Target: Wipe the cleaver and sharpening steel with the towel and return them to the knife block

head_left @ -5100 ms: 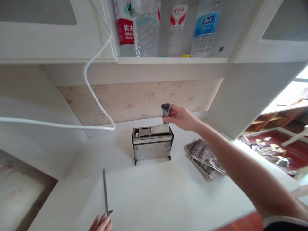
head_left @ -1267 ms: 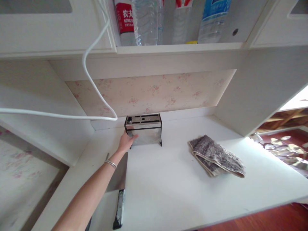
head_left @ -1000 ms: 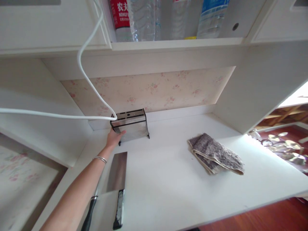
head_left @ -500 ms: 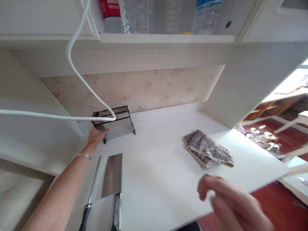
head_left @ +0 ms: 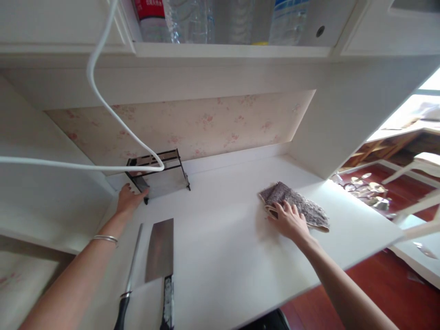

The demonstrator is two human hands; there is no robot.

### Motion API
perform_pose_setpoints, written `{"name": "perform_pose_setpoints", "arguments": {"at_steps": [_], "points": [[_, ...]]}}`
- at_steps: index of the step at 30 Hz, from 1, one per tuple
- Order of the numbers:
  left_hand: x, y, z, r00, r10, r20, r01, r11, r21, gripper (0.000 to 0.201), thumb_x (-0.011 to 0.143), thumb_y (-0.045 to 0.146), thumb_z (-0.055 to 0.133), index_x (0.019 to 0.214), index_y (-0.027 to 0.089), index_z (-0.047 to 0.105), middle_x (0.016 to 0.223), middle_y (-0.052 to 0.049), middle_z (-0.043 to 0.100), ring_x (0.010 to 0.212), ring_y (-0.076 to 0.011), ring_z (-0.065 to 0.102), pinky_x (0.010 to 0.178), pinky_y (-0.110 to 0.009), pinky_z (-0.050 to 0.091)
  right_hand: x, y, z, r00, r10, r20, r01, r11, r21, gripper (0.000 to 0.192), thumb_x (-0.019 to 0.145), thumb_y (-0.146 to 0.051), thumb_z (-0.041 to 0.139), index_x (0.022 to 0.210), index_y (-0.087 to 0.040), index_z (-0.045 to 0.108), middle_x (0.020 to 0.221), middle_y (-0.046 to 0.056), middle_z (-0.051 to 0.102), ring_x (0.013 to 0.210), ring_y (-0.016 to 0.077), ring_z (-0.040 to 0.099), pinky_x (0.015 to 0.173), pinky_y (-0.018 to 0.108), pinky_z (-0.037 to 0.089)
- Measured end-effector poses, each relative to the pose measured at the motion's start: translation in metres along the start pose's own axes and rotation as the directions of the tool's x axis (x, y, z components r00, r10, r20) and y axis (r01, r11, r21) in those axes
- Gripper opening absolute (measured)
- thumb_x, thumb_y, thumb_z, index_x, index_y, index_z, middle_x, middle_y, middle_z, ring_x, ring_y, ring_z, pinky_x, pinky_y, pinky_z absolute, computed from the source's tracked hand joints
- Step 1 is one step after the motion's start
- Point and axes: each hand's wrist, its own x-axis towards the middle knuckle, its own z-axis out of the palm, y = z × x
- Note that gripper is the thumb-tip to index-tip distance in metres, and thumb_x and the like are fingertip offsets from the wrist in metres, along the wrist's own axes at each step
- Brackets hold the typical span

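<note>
My left hand (head_left: 129, 199) presses flat, unclenched, on the rack (head_left: 158, 176) in the desk's back left corner. Right hand (head_left: 288, 220) lies open on the cloth (head_left: 295, 206) by the right edge. Best to pinch a fold first.

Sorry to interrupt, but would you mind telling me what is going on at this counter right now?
A person is working at a white counter. The left hand rests against the metal knife rack at the back left corner. The right hand lies on the near edge of a folded grey cloth. A cleaver and a sharpening steel lie side by side on the counter in front of the rack, handles toward the person.
</note>
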Motion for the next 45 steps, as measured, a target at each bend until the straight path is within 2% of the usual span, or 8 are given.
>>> {"name": "perform_pose_setpoints", "arguments": {"at_steps": [3,7,11,14,20,27,37,45], "points": [[-0.044,-0.001,-0.012,0.996,0.089,-0.009,-0.089,0.996,-0.025,0.065,0.071,0.043,0.067,0.125,0.011,0.048,0.132,-0.021,0.052,0.115,-0.0323,0.058,0.096,-0.044,0.051,0.004,-0.01,0.0,0.999,-0.024,0.04,0.024,1.0,-0.002,0.056,0.092,-0.046,0.048,0.141,-0.02,0.046,0.141,0.022,0.044,0.121,0.0432,0.046,0.087,0.058,0.042],[-0.133,-0.001,-0.028,0.961,0.253,0.113,-0.244,0.966,-0.084,0.04,0.08,0.045,0.059,0.111,0.02,0.057,0.116,-0.009,0.061,0.108,-0.0232,0.063,0.1,-0.036,0.049,-0.005,-0.038,-0.004,0.981,-0.186,0.055,0.185,0.983,0.018,0.054,0.092,-0.044,0.049,0.142,-0.026,0.046,0.132,0.018,0.053,0.113,0.039,0.054,0.087,0.05,0.045],[-0.215,-0.006,-0.031,0.933,0.283,0.223,-0.271,0.959,-0.082,0.027,0.089,0.042,0.051,0.111,0.027,0.056,0.12,-0.006,0.06,0.109,-0.0225,0.062,0.1,-0.039,0.05,-0.02,-0.075,-0.015,0.897,-0.437,0.067,0.407,0.875,0.262,0.051,0.095,-0.047,0.044,0.14,-0.024,0.05,0.133,0.013,0.057,0.113,0.0294,0.059,0.093,0.04,0.046],[-0.259,-0.011,-0.027,0.946,0.263,0.191,-0.264,0.964,-0.019,0.022,0.091,0.04,0.049,0.11,0.03,0.056,0.117,-0.007,0.062,0.11,-0.0247,0.061,0.098,-0.043,0.05,-0.025,-0.097,-0.018,0.853,-0.519,-0.053,0.495,0.773,0.398,0.044,0.098,-0.043,0.039,0.133,-0.02,0.056,0.134,0.009,0.058,0.119,0.0246,0.056,0.098,0.036,0.045],[-0.319,-0.021,-0.014,0.962,0.248,0.111,-0.255,0.965,0.055,0.023,0.088,0.036,0.051,0.111,0.034,0.054,0.113,-0.01,0.065,0.106,-0.0285,0.064,0.088,-0.048,0.056,-0.028,-0.115,0.006,0.816,-0.566,-0.117,0.575,0.773,0.269,0.036,0.096,-0.04,0.044,0.121,-0.023,0.065,0.133,0.007,0.058,0.134,0.0289,0.041,0.114,0.052,0.024],[-0.334,-0.029,0.004,0.964,0.246,0.098,-0.25,0.968,0.027,0.027,0.087,0.03,0.048,0.113,0.033,0.057,0.12,-0.011,0.063,0.112,-0.0296,0.062,0.093,-0.051,0.055,-0.056,-0.15,0.018,0.807,-0.587,-0.066,0.58,0.766,0.276,0.051,0.099,-0.047,0.033,0.144,-0.026,0.045,0.155,0.002,0.033,0.144,0.0322,0.023,0.116,0.061,0.01],[-0.304,-0.026,0.003,0.973,0.201,0.114,-0.199,0.98,-0.03,0.025,0.089,0.029,0.045,0.111,0.032,0.056,0.117,-0.01,0.062,0.113,-0.0281,0.061,0.097,-0.049,0.051,-0.095,-0.206,0.015,0.746,-0.652,-0.136,0.651,0.671,0.354,0.05,0.1,-0.047,0.031,0.144,-0.028,0.044,0.153,0.003,0.036,0.144,0.0324,0.022,0.116,0.062,0.006],[-0.294,-0.026,-0.001,0.961,0.255,0.105,-0.257,0.966,0.007,0.024,0.089,0.026,0.044,0.11,0.031,0.055,0.115,-0.009,0.063,0.11,-0.0269,0.061,0.095,-0.047,0.052,-0.102,-0.215,0.013,0.747,-0.652,-0.133,0.646,0.664,0.376,0.052,0.101,-0.048,0.027,0.145,-0.026,0.044,0.154,0.003,0.035,0.144,0.0321,0.021,0.116,0.061,0.005]]}}
